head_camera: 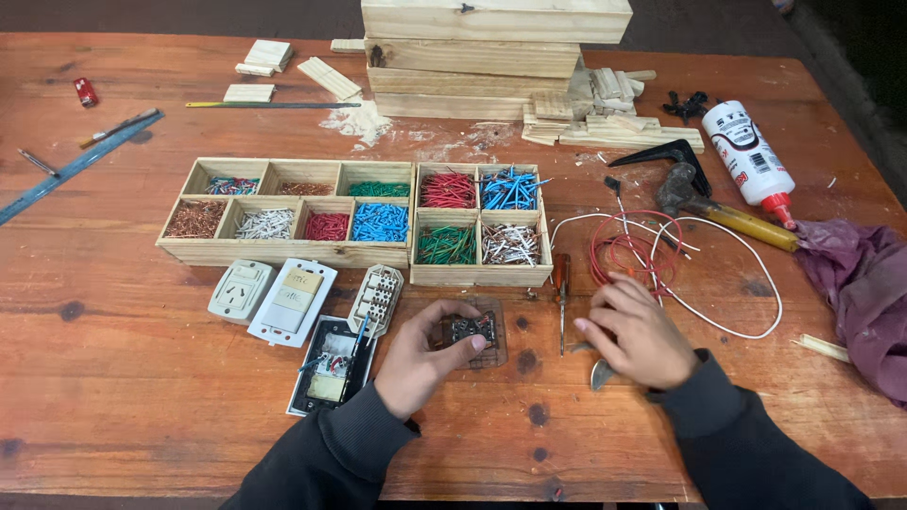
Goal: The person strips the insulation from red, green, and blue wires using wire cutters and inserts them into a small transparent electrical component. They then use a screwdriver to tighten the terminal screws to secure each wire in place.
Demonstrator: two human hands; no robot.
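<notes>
both forearms in dark sleeves reach forward. left hand curled, thumb extended right. right hand palm down, fingers bent leftward.

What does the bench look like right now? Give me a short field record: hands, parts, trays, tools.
left hand: left hand pinches a small dark switch module on the wooden table
right hand: right hand rests by the red wire coil, touching it; grip unclear
near left: opened switch plate, white switch, white socket
trays: long wooden tray and square wooden tray, sorted coloured wire pieces
tools: screwdriver, hammer, glue bottle
</notes>
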